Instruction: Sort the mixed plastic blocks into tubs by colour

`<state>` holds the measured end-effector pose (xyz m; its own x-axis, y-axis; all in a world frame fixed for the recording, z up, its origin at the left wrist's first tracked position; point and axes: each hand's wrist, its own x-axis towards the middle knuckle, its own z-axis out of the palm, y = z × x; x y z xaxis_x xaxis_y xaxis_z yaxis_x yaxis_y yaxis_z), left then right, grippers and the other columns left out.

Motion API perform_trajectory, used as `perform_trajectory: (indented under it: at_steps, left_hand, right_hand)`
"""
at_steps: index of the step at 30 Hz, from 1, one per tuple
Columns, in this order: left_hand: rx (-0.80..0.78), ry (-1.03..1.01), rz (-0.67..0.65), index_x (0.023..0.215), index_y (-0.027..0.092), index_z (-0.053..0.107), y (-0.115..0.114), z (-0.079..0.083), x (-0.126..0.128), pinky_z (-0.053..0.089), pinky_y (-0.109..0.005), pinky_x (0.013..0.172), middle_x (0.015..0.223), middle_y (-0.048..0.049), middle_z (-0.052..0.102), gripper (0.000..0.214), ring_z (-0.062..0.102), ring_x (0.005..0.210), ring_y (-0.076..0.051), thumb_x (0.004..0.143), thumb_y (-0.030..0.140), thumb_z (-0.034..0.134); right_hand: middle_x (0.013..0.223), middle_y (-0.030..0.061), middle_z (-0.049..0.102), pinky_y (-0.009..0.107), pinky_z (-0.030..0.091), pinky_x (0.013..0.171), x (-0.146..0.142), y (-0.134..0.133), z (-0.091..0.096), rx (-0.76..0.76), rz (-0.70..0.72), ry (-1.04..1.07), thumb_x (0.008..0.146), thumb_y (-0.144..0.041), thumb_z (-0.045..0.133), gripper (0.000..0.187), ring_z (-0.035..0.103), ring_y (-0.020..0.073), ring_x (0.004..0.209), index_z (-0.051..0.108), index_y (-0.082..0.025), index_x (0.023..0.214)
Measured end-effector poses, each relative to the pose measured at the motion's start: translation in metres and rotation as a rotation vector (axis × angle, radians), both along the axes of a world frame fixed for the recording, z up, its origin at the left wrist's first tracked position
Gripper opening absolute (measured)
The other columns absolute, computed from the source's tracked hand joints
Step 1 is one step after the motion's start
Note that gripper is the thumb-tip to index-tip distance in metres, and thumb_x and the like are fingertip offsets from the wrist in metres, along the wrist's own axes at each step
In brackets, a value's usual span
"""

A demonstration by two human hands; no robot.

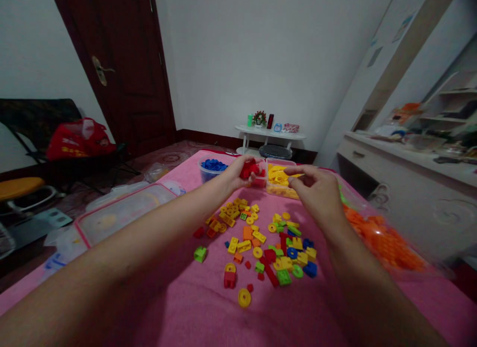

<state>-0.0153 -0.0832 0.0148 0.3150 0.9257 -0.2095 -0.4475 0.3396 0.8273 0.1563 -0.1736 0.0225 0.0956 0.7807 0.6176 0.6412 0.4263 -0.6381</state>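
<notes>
A: Where are the hands?

B: Both are stretched out to the far end of the pink cloth (208, 307). The left hand (238, 174) is clenched around a bunch of red bricks (250, 170), held right at the red-brick tub (261, 180).

A: And the other one?

B: The right hand (316, 190) hovers at the near edge of the yellow-brick tub (280, 180), fingers (296, 184) pinched together. It looks like a small yellow piece sits between thumb and forefinger, but it is too blurred to say for sure.

A: What else is on the cloth?

B: A blue-brick tub (211, 168) stands just left of the red one, so the three tubs make a row. Nearer the person lies a loose scatter of mixed bricks (261, 242): yellow, green, red, blue and orange. A yellow wheel (244, 297) lies closest, with a green brick (200, 253) off to the left.

A: Anything at the sides?

B: A clear bag of orange bricks (383, 242) lies along the right edge, beside the right forearm. A clear lidded box with a pink rim (122, 213) sits at the left, under the left forearm.
</notes>
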Motion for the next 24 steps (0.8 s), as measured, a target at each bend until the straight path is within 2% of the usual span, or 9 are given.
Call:
perform_trajectory:
  at_steps: [2, 6, 9, 11, 13, 16, 18, 21, 24]
  left_hand:
    - [0.197, 0.216, 0.169, 0.086, 0.016, 0.058, 0.029, 0.013, 0.004, 0.041, -0.015, 0.049, 0.069, -0.0028, 0.059, 0.018, 0.052, 0.056, -0.007, 0.084, 0.024, 0.043]
    - [0.410, 0.638, 0.142, 0.094, 0.015, 0.063, 0.064, 0.019, 0.001, 0.044, -0.023, 0.067, 0.089, -0.0076, 0.065, 0.030, 0.056, 0.074, -0.013, 0.080, 0.038, 0.052]
    - [0.744, 1.079, 0.098, 0.090, 0.011, 0.068, 0.061, 0.013, -0.008, 0.041, -0.026, 0.073, 0.089, -0.0087, 0.067, 0.040, 0.057, 0.081, -0.018, 0.075, 0.046, 0.056]
    - [0.944, 1.234, 0.073, 0.088, 0.010, 0.070, 0.048, 0.007, -0.016, 0.040, -0.025, 0.071, 0.082, -0.0065, 0.067, 0.037, 0.057, 0.078, -0.018, 0.076, 0.042, 0.055]
    - [1.047, 1.322, -0.016, 0.088, 0.011, 0.071, 0.031, 0.001, -0.024, 0.038, -0.024, 0.066, 0.075, -0.0043, 0.066, 0.033, 0.056, 0.071, -0.016, 0.078, 0.037, 0.052]
    - [1.085, 1.495, -0.171, 0.087, 0.015, 0.072, 0.002, -0.008, -0.041, 0.036, -0.024, 0.061, 0.071, -0.0041, 0.066, 0.029, 0.055, 0.065, -0.015, 0.078, 0.032, 0.050]
    - [1.064, 1.685, -0.194, 0.086, 0.017, 0.072, -0.016, -0.014, -0.054, 0.036, -0.025, 0.061, 0.076, -0.0069, 0.067, 0.026, 0.057, 0.068, -0.017, 0.075, 0.030, 0.053]
    - [0.914, 1.936, -0.200, 0.087, 0.020, 0.073, -0.035, -0.021, -0.076, 0.037, -0.026, 0.062, 0.085, -0.0104, 0.069, 0.025, 0.059, 0.077, -0.021, 0.071, 0.030, 0.056]
    - [0.771, 1.961, -0.316, 0.086, 0.021, 0.073, -0.040, -0.029, -0.092, 0.038, -0.024, 0.061, 0.087, -0.0087, 0.070, 0.024, 0.060, 0.077, -0.020, 0.068, 0.027, 0.059]
  right_hand:
    - [0.077, 0.0060, 0.068, 0.026, 0.045, 0.055, 0.004, -0.001, 0.002, -0.025, 0.011, 0.028, 0.069, -0.019, 0.053, 0.023, 0.057, 0.0143, 0.059, 0.069, -0.016, 0.085]
    - [0.081, 0.0060, 0.069, 0.027, 0.048, 0.059, 0.005, 0.000, 0.000, 0.005, 0.018, -0.005, 0.070, -0.020, 0.053, 0.021, 0.059, 0.0145, 0.061, 0.069, -0.017, 0.083]
    - [0.084, 0.0059, 0.070, 0.028, 0.048, 0.063, 0.005, 0.005, -0.008, 0.014, 0.025, -0.064, 0.069, -0.018, 0.051, 0.022, 0.060, 0.0155, 0.067, 0.070, -0.018, 0.082]
    - [0.083, 0.0054, 0.070, 0.028, 0.048, 0.065, 0.005, 0.009, -0.015, -0.005, 0.028, -0.113, 0.069, -0.018, 0.052, 0.022, 0.060, 0.0157, 0.068, 0.070, -0.018, 0.081]
    - [0.081, 0.0049, 0.070, 0.028, 0.047, 0.065, 0.003, 0.012, -0.021, -0.042, 0.031, -0.154, 0.069, -0.018, 0.053, 0.021, 0.060, 0.0151, 0.067, 0.071, -0.017, 0.080]
    - [0.081, 0.0044, 0.070, 0.027, 0.046, 0.066, -0.002, 0.013, -0.029, -0.104, 0.079, -0.204, 0.071, -0.017, 0.052, 0.022, 0.060, 0.0147, 0.067, 0.071, -0.017, 0.081]
    - [0.081, 0.0041, 0.070, 0.026, 0.046, 0.066, -0.006, 0.012, -0.033, -0.150, 0.131, -0.234, 0.072, -0.016, 0.051, 0.022, 0.061, 0.0149, 0.069, 0.070, -0.017, 0.081]
    - [0.083, 0.0043, 0.070, 0.025, 0.046, 0.066, -0.012, 0.012, -0.042, -0.220, 0.204, -0.303, 0.072, -0.016, 0.052, 0.022, 0.062, 0.0150, 0.072, 0.070, -0.017, 0.085]
    - [0.087, 0.0060, 0.071, 0.025, 0.045, 0.065, -0.015, 0.013, -0.054, -0.294, 0.240, -0.441, 0.072, -0.016, 0.054, 0.025, 0.063, 0.0159, 0.074, 0.070, -0.017, 0.091]
